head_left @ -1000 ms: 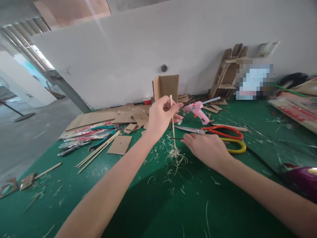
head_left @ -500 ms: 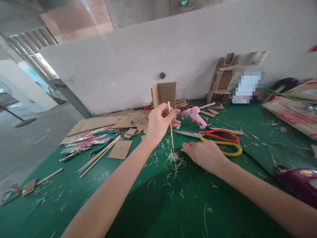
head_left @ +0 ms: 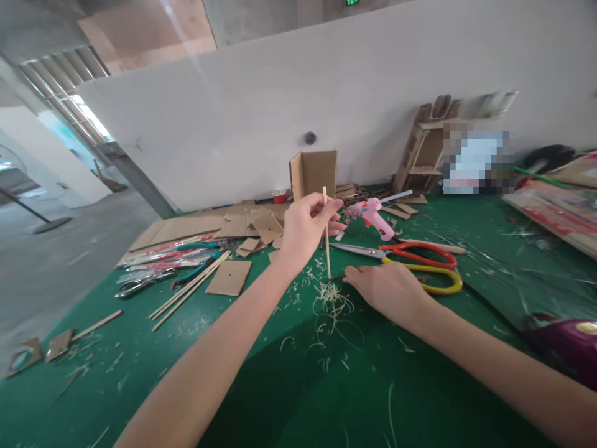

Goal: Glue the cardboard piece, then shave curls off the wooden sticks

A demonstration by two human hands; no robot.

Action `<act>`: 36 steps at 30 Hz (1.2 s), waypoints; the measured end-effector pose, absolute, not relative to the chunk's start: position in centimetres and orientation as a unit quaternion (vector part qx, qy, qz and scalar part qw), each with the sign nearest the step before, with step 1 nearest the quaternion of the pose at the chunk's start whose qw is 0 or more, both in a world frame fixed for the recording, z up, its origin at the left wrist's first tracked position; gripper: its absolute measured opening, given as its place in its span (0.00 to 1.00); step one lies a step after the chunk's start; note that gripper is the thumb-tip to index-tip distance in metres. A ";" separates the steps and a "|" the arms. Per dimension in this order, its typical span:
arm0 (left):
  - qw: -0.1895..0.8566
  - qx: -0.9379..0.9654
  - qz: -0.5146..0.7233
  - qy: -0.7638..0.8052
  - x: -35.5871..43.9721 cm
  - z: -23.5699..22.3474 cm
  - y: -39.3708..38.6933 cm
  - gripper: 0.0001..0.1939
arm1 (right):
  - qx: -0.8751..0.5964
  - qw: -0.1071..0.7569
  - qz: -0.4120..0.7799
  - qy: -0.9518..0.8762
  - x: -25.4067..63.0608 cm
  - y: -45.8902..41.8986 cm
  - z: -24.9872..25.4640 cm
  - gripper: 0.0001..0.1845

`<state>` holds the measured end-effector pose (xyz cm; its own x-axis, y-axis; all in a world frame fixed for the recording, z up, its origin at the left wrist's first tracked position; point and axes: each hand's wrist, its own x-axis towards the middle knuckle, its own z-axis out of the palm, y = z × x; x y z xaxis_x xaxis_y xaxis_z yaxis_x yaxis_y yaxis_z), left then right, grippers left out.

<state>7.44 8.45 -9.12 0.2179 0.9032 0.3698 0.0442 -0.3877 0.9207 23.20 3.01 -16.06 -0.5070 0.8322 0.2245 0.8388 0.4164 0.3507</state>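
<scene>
A thin wooden stick (head_left: pixel 327 258) stands almost upright, pinched between the thumb and fingers of my left hand (head_left: pixel 303 231). Its lower end reaches a pile of curly wood shavings (head_left: pixel 333 301) on the table. Just to the right, my right hand (head_left: pixel 389 289) lies low with its fingers closed on a small dark blade (head_left: pixel 336 279), which meets the stick near its bottom end. My fingers hide most of that blade. Scissors (head_left: pixel 445 269) with red and yellow handles lie behind my right hand, and a pink hot glue gun (head_left: pixel 383 228) sits beyond them.
On the green table (head_left: pixel 261 386), several wooden sticks (head_left: pixel 189 292) and a cardboard square (head_left: pixel 229 277) lie to the left. Behind are cardboard scraps (head_left: pixel 186 235), a folded cardboard piece (head_left: pixel 319 171) and a cardboard stand (head_left: pixel 422 152). A purple object (head_left: pixel 566 345) is at the right.
The whole view has shifted slightly, so everything sits a little further right. Both hands keep the same hold, with stick and blade in nearly the same position relative to each other.
</scene>
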 end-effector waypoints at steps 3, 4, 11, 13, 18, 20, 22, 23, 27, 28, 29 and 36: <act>0.426 0.656 0.517 0.348 7.6 -9.2 8.5 0.14 | -0.489 0.026 -0.204 -0.848 23.4 3.0 -16.4 0.14; 0.427 0.656 0.518 0.343 7.6 -9.2 8.5 0.14 | -0.491 0.037 -0.206 -0.846 23.3 3.0 -16.5 0.14; 0.435 0.651 0.521 0.341 7.4 -9.5 8.8 0.14 | -0.494 0.044 -0.210 -0.843 23.0 3.1 -16.6 0.13; 0.436 0.648 0.517 0.350 7.4 -9.5 8.9 0.13 | -0.487 0.028 -0.195 -0.851 23.1 3.1 -16.6 0.13; 0.434 0.638 0.521 0.365 7.7 -9.4 8.7 0.12 | -0.506 0.036 -0.200 -0.838 22.9 3.0 -16.5 0.15; 0.431 0.639 0.525 0.360 7.7 -9.5 8.7 0.12 | -0.517 0.034 -0.204 -0.831 22.7 2.9 -16.4 0.15; 0.431 0.644 0.526 0.350 7.7 -9.5 8.7 0.13 | -0.508 0.013 -0.195 -0.839 22.7 2.9 -16.4 0.14; 0.432 0.647 0.524 0.346 7.6 -9.5 8.7 0.13 | -0.499 0.001 -0.188 -0.846 22.7 2.9 -16.3 0.13; 0.433 0.646 0.517 0.357 7.6 -9.5 8.8 0.13 | -0.492 0.008 -0.186 -0.851 23.0 2.9 -16.3 0.14; 0.433 0.643 0.518 0.361 7.6 -9.5 8.9 0.13 | -0.499 0.019 -0.195 -0.845 23.0 2.9 -16.3 0.15; 0.433 0.642 0.519 0.361 7.6 -9.5 8.9 0.13 | -0.504 0.029 -0.202 -0.839 23.1 3.0 -16.3 0.16; 0.449 0.637 0.526 0.340 7.7 -10.0 9.3 0.14 | -0.509 0.045 -0.208 -0.834 23.1 3.7 -16.5 0.18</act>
